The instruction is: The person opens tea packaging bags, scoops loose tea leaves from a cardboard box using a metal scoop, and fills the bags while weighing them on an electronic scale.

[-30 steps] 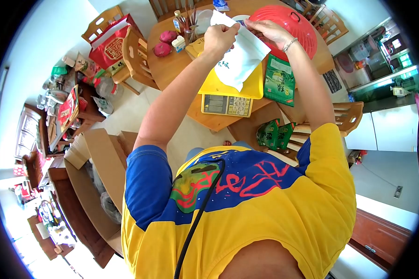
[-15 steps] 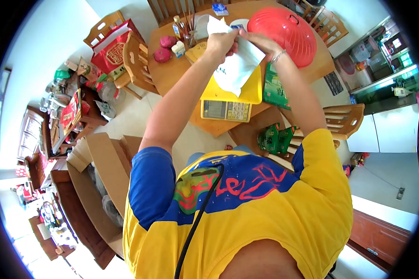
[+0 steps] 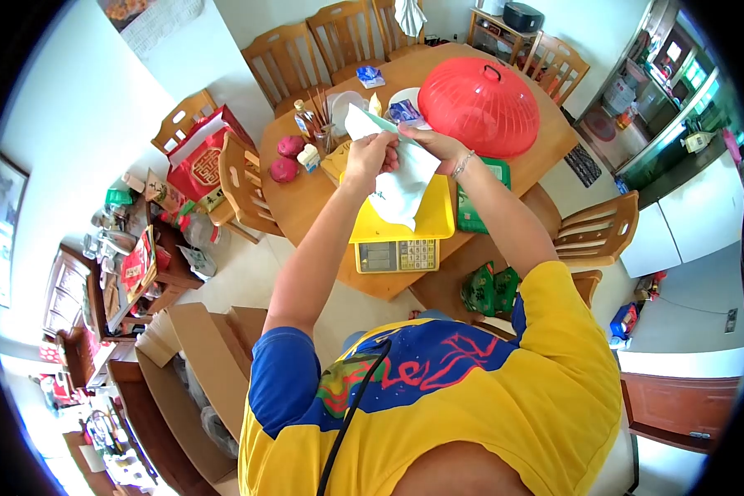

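Both of my hands hold a white pouch (image 3: 405, 190) with small dark green print, its body hanging over a yellow digital scale (image 3: 378, 257). My left hand (image 3: 372, 159) has its fingers curled around the pouch's edge. My right hand (image 3: 438, 149) pinches the pouch close beside it, thumb near the left fingers. The scale's yellow tray (image 3: 440, 221) shows below the pouch, partly covered by it. Right of the tray lies a green packet (image 3: 471, 213), partly behind my right forearm.
A red mesh food cover (image 3: 479, 107) stands at the table's (image 3: 285, 223) back right. Purple-red dragon fruits (image 3: 285, 169), a small white carton (image 3: 308, 157) and a bottle (image 3: 304, 120) sit left. Green bags (image 3: 489, 289) rest on a chair. An open cardboard box (image 3: 198, 364) is at lower left.
The camera view has tilted up, so more of the far table and chairs shows. The pouch stays in both hands over the scale, now a little more upright.
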